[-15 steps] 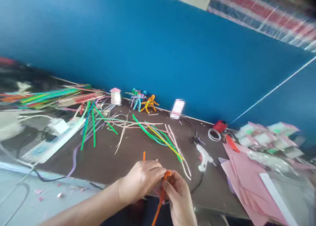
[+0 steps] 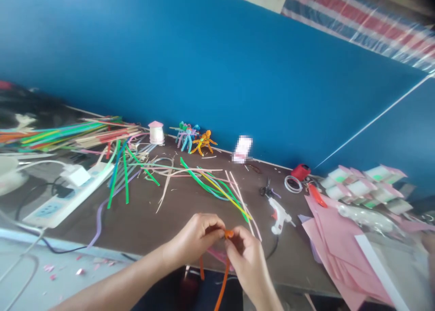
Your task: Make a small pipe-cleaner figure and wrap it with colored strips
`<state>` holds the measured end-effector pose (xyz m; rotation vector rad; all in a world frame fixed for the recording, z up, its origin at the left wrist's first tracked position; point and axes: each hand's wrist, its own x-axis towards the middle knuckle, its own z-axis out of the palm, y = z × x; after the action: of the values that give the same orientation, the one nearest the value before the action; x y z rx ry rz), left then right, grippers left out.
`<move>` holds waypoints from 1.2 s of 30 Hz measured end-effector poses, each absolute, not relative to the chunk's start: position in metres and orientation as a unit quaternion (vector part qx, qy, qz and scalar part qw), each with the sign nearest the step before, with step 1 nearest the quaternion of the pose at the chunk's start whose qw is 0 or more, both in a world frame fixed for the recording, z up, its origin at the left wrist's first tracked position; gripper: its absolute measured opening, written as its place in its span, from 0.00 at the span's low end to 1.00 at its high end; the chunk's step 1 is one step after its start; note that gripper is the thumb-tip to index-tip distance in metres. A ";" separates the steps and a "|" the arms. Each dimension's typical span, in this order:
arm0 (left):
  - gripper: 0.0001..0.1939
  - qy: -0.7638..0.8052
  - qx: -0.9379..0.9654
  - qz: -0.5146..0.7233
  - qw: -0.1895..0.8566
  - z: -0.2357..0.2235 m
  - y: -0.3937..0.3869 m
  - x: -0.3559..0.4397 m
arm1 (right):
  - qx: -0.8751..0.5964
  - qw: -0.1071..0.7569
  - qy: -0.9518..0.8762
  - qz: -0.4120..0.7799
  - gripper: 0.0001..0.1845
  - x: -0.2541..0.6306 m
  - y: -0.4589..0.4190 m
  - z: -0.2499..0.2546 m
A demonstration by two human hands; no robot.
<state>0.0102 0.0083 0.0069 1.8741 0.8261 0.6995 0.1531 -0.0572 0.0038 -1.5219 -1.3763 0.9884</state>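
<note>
Left hand (image 2: 192, 241) and right hand (image 2: 246, 263) up close together at the near edge of the dark brown tabletop (image 2: 176, 225), both grips narrow and pinched on one orange pipe cleaner (image 2: 229, 233). Small bunched bit of it right between the two hands, with a short tail (image 2: 201, 268) and a longer tail (image 2: 222, 288) dangling down past the edge. Thin pink strand (image 2: 217, 255) just behind the right hand, touching it or not, hard to tell.

Farther up, a messy spread of loose green, yellow and cream strips (image 2: 210, 186) across the middle, plus a big bundle of multicolored sticks (image 2: 68, 134) off to the left, next to a white power strip (image 2: 64, 195). Along the blue wall (image 2: 217, 75), a little row of twisted pipe cleaner figures (image 2: 195, 139) beside a white spool with a pink top (image 2: 156, 133). On the right, a white hot glue gun (image 2: 279, 216), small scissors (image 2: 267, 191), a red roll (image 2: 301, 171), a pile of pink paper sheets (image 2: 336, 243) and a stack of small white-and-pink packets (image 2: 363, 186).
</note>
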 end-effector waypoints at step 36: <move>0.14 0.391 0.656 0.388 0.516 -0.008 0.025 0.018 | -0.358 0.536 -0.205 0.737 0.14 0.119 -0.084 -0.032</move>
<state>0.0176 0.0252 -0.0081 1.5760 0.9395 0.9323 0.1187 -0.0836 -0.0320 -0.8519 -0.4871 1.7542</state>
